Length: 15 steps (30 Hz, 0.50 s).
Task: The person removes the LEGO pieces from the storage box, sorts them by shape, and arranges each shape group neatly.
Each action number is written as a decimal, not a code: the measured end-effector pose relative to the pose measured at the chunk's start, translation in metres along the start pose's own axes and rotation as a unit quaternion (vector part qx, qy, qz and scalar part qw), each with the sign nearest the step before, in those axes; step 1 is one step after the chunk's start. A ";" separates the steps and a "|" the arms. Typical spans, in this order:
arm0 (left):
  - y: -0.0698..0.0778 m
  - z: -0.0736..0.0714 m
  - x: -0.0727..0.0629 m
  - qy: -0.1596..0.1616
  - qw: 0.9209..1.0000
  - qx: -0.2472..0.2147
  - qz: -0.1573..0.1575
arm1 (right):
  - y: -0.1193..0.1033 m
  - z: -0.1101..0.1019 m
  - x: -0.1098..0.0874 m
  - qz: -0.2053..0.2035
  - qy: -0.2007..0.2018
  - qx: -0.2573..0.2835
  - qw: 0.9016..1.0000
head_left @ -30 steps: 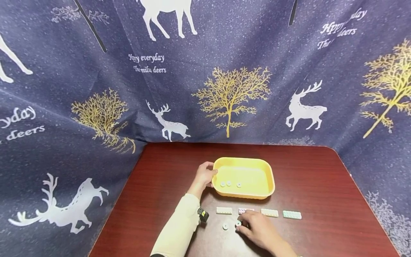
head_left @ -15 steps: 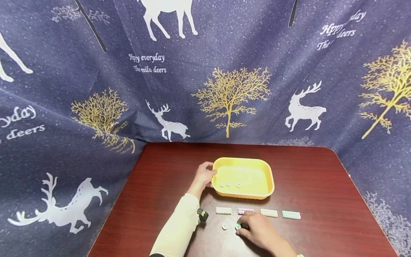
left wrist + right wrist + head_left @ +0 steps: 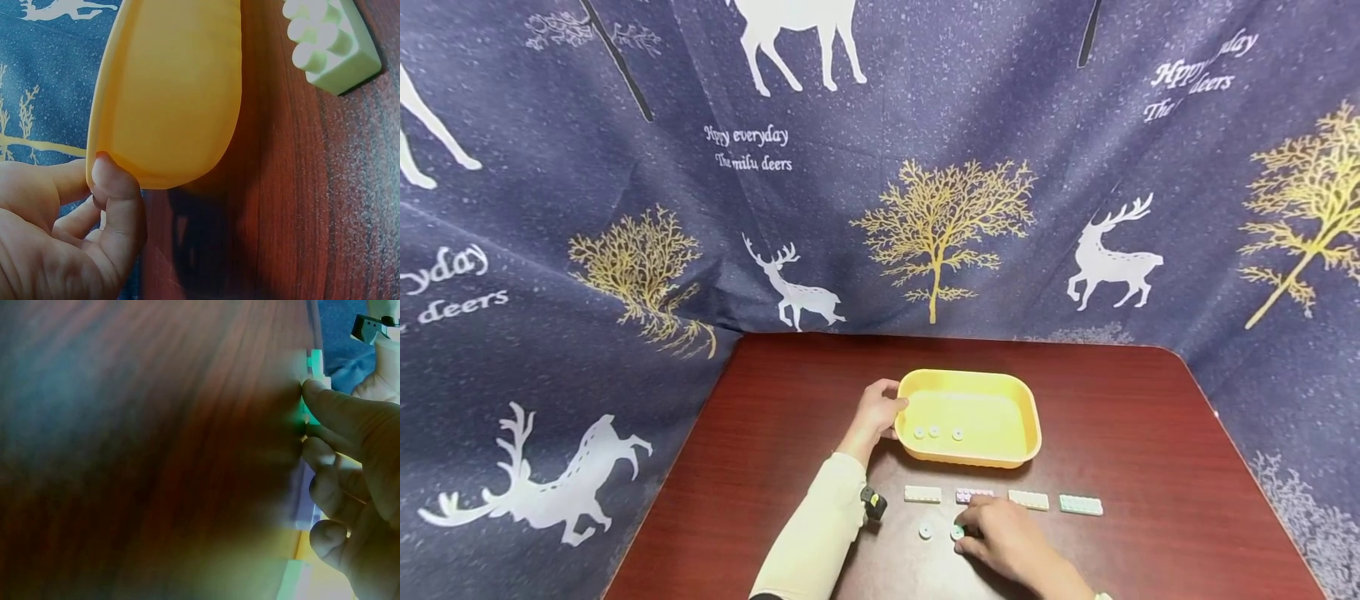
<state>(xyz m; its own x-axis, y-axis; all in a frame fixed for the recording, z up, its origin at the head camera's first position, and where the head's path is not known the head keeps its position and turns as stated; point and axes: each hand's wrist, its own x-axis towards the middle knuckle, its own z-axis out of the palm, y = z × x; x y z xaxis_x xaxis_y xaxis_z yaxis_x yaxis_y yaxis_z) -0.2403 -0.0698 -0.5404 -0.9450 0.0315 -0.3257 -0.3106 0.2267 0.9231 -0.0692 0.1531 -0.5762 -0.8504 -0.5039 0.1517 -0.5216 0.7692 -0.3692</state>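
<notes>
My left hand holds the left end of a yellow plastic basin; in the left wrist view the thumb and fingers pinch its rim. Low over the near part of the table, my right hand pinches a small round piece, white with a green middle, between thumb and index finger. Its green edge shows past the thumb in the right wrist view. A similar round piece lies just left of it. Several more small white round pieces lie inside the basin.
Studded toy bricks form a row between basin and right hand: a whitish one, a purple one partly behind the fingers, a pale yellow one and a mint green one. A deer-print cloth hangs behind the table.
The round piece in my right hand has shifted slightly toward the near edge, level with the loose one, and shows more green. My left hand keeps its hold on the basin.
</notes>
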 end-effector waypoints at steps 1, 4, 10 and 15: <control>0.000 0.000 0.000 0.000 1.000 0.001 -0.002 | 0.000 0.000 0.000 0.000 -0.002 0.001 1.000; 0.000 0.000 0.001 0.001 1.000 0.006 -0.003 | 0.000 -0.001 0.000 0.001 -0.005 0.005 1.000; 0.000 0.001 0.002 0.004 1.000 0.011 0.001 | 0.000 -0.004 -0.001 0.001 -0.001 0.011 1.000; 0.000 0.002 0.001 0.004 1.000 0.004 -0.002 | -0.001 -0.005 -0.002 0.002 0.009 0.002 1.000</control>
<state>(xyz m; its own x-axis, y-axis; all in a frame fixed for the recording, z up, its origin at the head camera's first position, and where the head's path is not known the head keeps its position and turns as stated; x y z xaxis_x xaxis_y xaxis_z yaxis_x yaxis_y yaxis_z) -0.2407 -0.0683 -0.5409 -0.9443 0.0237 -0.3281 -0.3137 0.2350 0.9200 -0.0676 0.1556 -0.5712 -0.8539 -0.4934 0.1655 -0.5172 0.7698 -0.3741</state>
